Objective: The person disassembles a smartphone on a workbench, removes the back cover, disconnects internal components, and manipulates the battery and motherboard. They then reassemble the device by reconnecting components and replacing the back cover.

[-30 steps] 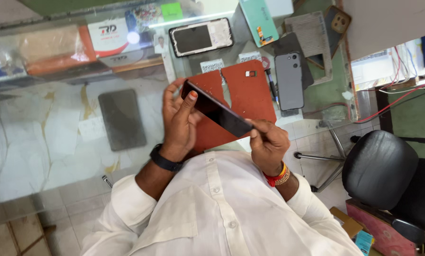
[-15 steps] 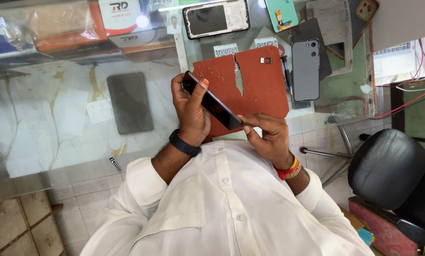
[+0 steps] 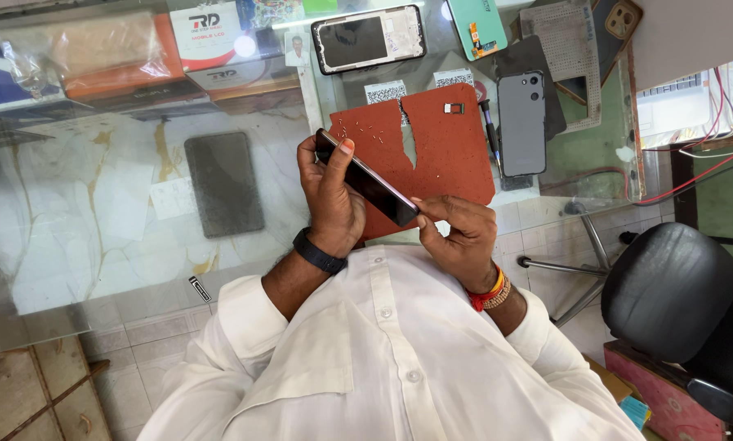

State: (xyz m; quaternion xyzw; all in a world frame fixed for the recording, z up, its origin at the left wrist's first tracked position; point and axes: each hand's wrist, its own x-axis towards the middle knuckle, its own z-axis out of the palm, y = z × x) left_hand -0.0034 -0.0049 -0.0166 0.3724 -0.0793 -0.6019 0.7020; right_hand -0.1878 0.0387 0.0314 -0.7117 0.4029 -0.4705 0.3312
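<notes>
My left hand [image 3: 329, 192], with a black band at the wrist, grips a slim black phone [image 3: 366, 181] edge-on, thumb resting on its upper end. My right hand [image 3: 456, 233], wearing a red and orange bracelet, pinches the phone's lower end with its fingertips. Both hands hold the phone just above a torn red-brown work mat [image 3: 448, 139] on the glass counter, close to my white shirt.
A grey phone back [image 3: 521, 122] lies right of the mat beside a pen-like tool [image 3: 490, 135]. An opened phone frame [image 3: 368, 39] and a teal part [image 3: 476, 24] lie farther off. A dark panel [image 3: 223, 184] lies at the left. A black chair [image 3: 677, 294] stands at the right.
The view has shifted a little. Both hands keep the phone above the mat, and my right fingertips have settled on its lower end.
</notes>
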